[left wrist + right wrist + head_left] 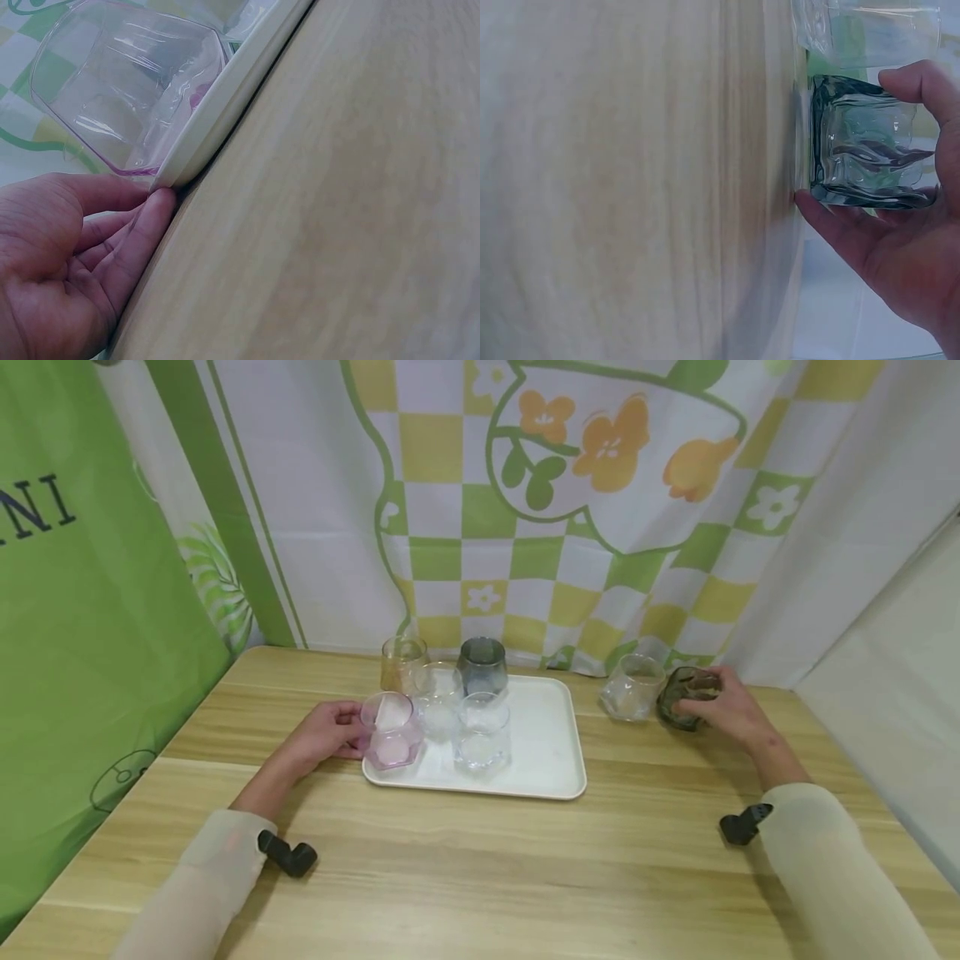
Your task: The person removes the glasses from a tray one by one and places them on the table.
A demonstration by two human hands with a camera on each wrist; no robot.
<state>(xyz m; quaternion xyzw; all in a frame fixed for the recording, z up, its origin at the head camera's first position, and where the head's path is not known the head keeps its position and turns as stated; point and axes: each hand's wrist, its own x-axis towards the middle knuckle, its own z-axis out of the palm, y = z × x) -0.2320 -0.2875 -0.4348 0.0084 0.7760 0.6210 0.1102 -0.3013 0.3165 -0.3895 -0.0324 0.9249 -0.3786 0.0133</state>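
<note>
At the left edge of the white tray (pixel 543 739), my left hand (pixel 330 731) pinches the rim between thumb and fingers, close beside a pink-tinted glass (pixel 390 752). The left wrist view shows the fingertips (pixel 159 206) right at the tray's corner, with the pink glass (pixel 127 90) standing on it. Far to the right, my right hand (pixel 731 706) grips a dark green glass (pixel 675 714) around its side. In the right wrist view this glass (pixel 825 142) is upright, close to the tabletop, between the thumb and the fingers.
Two clear glasses (pixel 480 747) (pixel 438 718), an amber glass (pixel 393 672) and a grey glass (pixel 482 672) are grouped at the tray's left half and back. Another clear glass (pixel 626 697) stands left of the green one. A patterned curtain (pixel 555 560) hangs behind the wooden table (pixel 480 877).
</note>
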